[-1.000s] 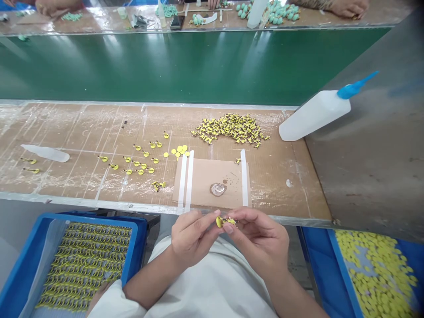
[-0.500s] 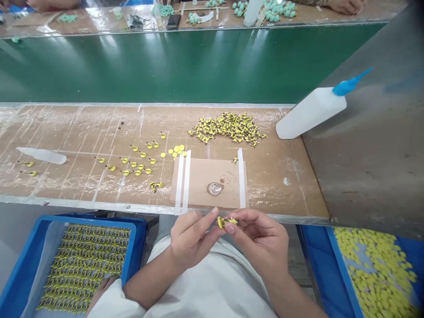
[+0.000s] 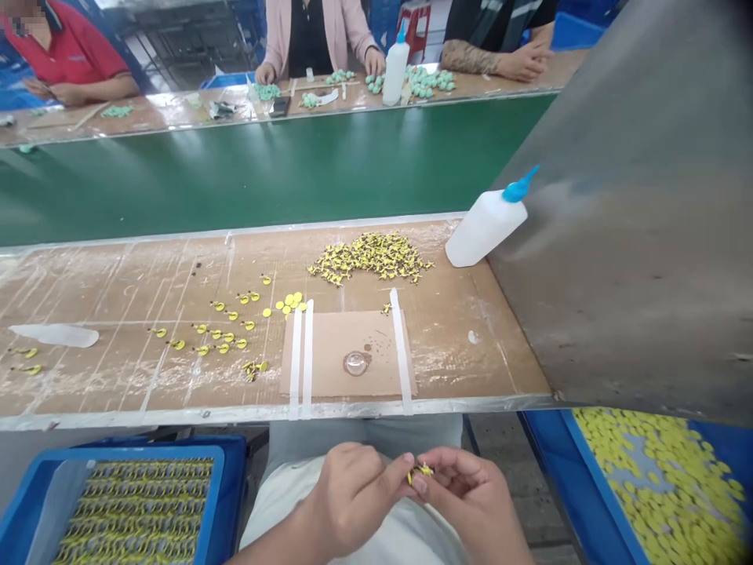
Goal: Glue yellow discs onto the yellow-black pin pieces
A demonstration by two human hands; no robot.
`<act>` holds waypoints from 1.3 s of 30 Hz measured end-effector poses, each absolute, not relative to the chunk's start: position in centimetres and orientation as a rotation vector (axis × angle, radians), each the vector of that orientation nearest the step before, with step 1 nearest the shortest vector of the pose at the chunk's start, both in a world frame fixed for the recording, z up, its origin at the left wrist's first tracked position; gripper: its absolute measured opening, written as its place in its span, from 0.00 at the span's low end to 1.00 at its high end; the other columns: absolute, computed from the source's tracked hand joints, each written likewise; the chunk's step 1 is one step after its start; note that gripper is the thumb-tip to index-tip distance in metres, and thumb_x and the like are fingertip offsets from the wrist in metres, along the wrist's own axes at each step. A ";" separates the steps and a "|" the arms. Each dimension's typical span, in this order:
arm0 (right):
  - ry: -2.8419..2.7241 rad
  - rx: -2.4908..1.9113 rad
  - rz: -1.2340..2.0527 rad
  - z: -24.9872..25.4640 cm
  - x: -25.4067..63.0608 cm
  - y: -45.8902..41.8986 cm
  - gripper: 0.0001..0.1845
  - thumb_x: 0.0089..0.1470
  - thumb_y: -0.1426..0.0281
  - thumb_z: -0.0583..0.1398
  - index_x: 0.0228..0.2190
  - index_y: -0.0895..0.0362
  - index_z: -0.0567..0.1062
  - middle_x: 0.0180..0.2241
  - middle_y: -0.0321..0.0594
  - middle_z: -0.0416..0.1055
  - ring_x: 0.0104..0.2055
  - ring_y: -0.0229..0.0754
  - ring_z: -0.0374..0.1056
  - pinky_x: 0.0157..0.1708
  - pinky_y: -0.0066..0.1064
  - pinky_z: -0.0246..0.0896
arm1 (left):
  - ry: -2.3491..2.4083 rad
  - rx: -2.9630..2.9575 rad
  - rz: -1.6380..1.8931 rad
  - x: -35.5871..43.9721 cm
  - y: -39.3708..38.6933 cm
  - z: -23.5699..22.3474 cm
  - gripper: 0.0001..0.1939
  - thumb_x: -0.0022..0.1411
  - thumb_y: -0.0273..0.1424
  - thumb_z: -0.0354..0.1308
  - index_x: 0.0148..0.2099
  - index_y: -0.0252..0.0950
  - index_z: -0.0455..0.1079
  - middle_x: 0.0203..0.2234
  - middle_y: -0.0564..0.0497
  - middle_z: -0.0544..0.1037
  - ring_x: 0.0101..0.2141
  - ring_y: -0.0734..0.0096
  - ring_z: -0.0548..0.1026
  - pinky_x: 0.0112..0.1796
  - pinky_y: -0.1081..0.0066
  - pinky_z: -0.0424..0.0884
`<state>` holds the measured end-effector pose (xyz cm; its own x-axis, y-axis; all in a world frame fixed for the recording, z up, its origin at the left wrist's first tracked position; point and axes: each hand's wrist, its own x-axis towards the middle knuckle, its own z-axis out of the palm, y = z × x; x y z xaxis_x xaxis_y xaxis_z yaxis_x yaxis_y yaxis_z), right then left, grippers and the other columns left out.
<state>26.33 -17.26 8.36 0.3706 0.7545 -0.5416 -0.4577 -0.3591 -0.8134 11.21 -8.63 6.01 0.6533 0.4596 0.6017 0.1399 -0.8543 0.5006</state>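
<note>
Between my two hands is a small yellow and dark brown figure with a yellow disc at its left end. My left hand is closed, its thumb and finger pinching the disc end. The thumb and fingertips of my right hand grip the figure's other end. Both hands are over my lap, in front of the table edge. Beyond them, a cardboard sheet carries a clear, glossy blob. One loose figure lies near its right tape strip.
A pile of figures lies behind the cardboard, with loose yellow discs to its left. A white bottle leans on the metal panel. Blue bins stand left and right. Several people sit across the green belt.
The view has tilted up and shifted right, so the people opposite show more. My hands sit lower in view, still pinching the same figure, whose disc now appears narrower.
</note>
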 end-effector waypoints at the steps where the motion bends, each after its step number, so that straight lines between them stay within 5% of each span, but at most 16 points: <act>1: -0.254 -1.444 1.284 8.2 26.2 -17.4 0.18 0.35 0.60 0.77 0.26 0.58 0.81 0.20 0.40 0.77 0.23 0.42 0.74 0.26 0.28 0.74 | 0.460 2.468 1.071 11.3 -8.7 5.9 0.13 0.66 0.23 0.58 0.52 0.25 0.71 0.18 0.55 0.70 0.19 0.75 0.66 0.20 0.72 0.59; 22: -0.530 -1.314 1.119 9.4 25.7 -17.2 0.10 0.42 0.74 0.74 0.30 0.53 0.83 0.22 0.38 0.79 0.22 0.44 0.77 0.24 0.27 0.77 | 0.460 2.398 1.217 11.6 -7.9 7.1 0.18 0.69 0.24 0.54 0.59 0.31 0.68 0.19 0.59 0.65 0.18 0.77 0.63 0.19 0.73 0.57; 31: -0.471 -1.273 1.128 9.9 25.3 -16.5 0.12 0.41 0.76 0.74 0.30 0.52 0.82 0.24 0.37 0.80 0.24 0.42 0.78 0.26 0.23 0.76 | 0.521 2.336 1.217 11.3 -8.3 7.0 0.15 0.68 0.24 0.55 0.55 0.29 0.71 0.21 0.55 0.69 0.20 0.74 0.67 0.23 0.72 0.67; 39: -0.406 -1.264 1.110 7.0 25.2 -16.4 0.09 0.46 0.70 0.73 0.32 0.53 0.82 0.28 0.40 0.81 0.28 0.43 0.78 0.29 0.28 0.77 | 0.642 2.241 1.123 11.1 -8.8 6.2 0.25 0.68 0.31 0.57 0.65 0.38 0.62 0.21 0.57 0.70 0.21 0.74 0.68 0.25 0.73 0.69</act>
